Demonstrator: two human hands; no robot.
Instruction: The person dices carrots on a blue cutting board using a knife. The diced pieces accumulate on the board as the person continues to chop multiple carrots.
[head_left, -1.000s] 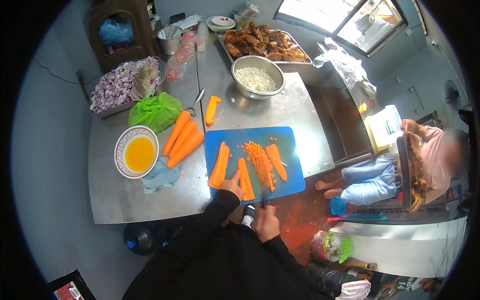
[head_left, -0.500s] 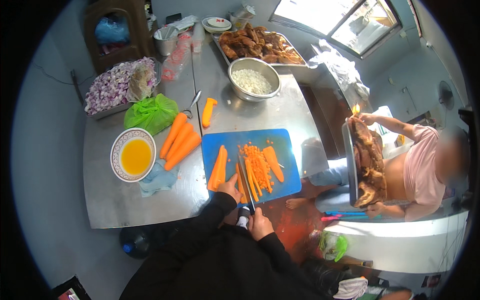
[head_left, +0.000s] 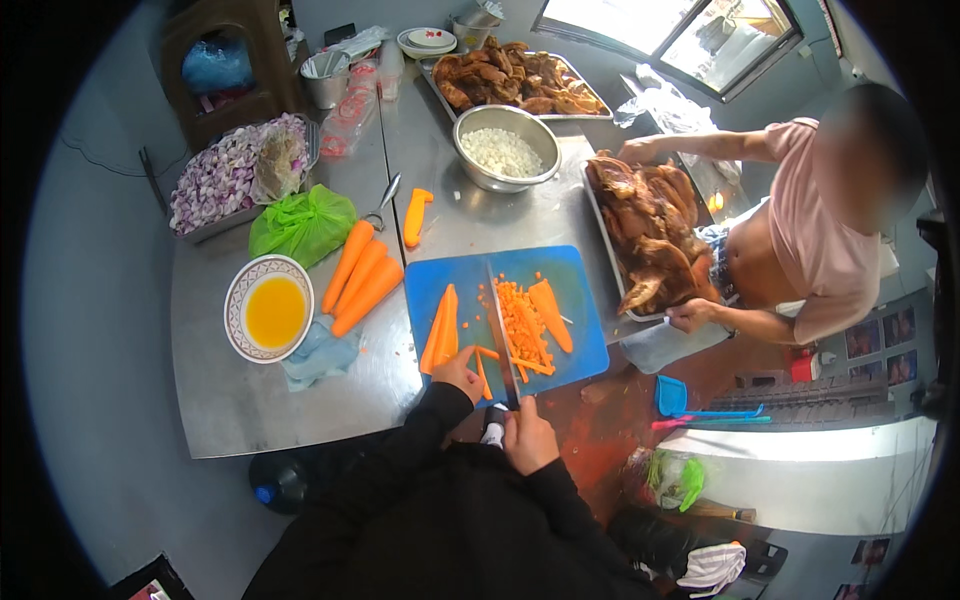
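Observation:
In my right hand (head_left: pixel 529 437) is the handle of a long kitchen knife (head_left: pixel 503 335), its blade pointing away from me over the blue cutting board (head_left: pixel 592 330). The fingers of my left hand (head_left: pixel 459 379) are closed on a thin carrot stick (head_left: pixel 482 374) near the board's front edge, just left of the blade. Right of the knife lies a pile of diced carrot (head_left: pixel 520 325), with cut sticks at its near end. A carrot piece (head_left: pixel 550 316) rests beyond the pile, and cut carrot lengths (head_left: pixel 441 330) lie on the board's left side.
Whole carrots (head_left: pixel 372 296), a peeler (head_left: pixel 384 198), an orange-handled tool (head_left: pixel 415 218), a bowl of yellow liquid (head_left: pixel 234 322) and a green bag (head_left: pixel 303 226) are left. Behind stands a steel bowl (head_left: pixel 472 170) of chopped white pieces. A co-worker (head_left: pixel 800 250) holds a meat tray (head_left: pixel 603 240) at the table's right edge.
The co-worker has brought the meat tray leftward to the table's edge. My knife has shifted slightly right, and carrot sticks now lie nearer the diced pile. My left hand stays almost in place.

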